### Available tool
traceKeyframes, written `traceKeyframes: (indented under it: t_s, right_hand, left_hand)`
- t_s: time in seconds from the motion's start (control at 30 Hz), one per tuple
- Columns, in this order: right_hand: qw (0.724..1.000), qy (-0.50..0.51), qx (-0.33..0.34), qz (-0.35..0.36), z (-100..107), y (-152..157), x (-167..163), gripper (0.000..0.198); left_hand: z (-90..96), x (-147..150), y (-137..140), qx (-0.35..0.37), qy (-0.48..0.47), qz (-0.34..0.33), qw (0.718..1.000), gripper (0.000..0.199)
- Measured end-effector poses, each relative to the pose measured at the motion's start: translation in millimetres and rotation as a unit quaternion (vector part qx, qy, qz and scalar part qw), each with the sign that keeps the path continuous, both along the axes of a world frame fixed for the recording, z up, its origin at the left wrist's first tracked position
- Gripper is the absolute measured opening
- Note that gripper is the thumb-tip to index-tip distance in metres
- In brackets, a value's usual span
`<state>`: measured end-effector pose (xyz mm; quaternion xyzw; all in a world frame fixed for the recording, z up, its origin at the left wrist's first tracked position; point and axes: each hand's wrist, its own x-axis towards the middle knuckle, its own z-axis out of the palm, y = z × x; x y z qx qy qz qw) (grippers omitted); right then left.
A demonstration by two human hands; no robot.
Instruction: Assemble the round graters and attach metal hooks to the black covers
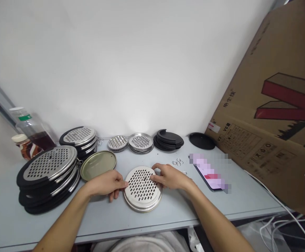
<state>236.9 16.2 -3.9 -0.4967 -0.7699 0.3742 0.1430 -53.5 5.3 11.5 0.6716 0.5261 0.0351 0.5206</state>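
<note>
Disc: lay perforated face up on the table, between both hands; we saw no black rim on it.
Left hand: thumb touched the disc's left edge, fingers curled beside it; we could not tell whether it gripped.
Right hand: narrow, holding the disc's right side, thumb on the upper face, forefinger crooked at the far edge.
Progress: we judged the work partway.
Done, as we read it: the front stack and rear stack showed perforated tops with black rims fitted.
Left over: coarse grater, fine grater, black pile, black plate and wire rings lay apart from those stacks.
Tan dish: shallow, inner face up, beside the front stack, near the left hand.
Bottle: clear, white-capped, green-banded; we noted dark reddish liquid in its lower part.
Jar: pale lid on, brown-and-white sides; we could not tell its contents.
Carton: leaned at right, printed side toward us; contents hidden.
Phone: lay right of the right hand, screen lit.
</note>
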Motion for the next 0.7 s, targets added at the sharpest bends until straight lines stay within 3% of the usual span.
traceKeyframes:
  t_s: [0.2, 0.33, 0.7]
  right_hand:
    - [0.999, -0.002, 0.039, 0.004, 4, 0, -2, 0.047]
    - [0.998, 0.007, 0.057, 0.015, 5, 0, -2, 0.039]
    - [0.999, -0.008, -0.002, 0.038, 12, -2, 7, 0.052]
  left_hand:
    - [-5.6, 2, 0, 0.003, 0.005, 0.02, 1.0, 0.055]
    - [-7.0, 4, -1, 0.024, 0.015, 0.037, 0.999, 0.054]
    - [8.5, 8, -7, 0.026, 0.025, 0.012, 0.999, 0.058]
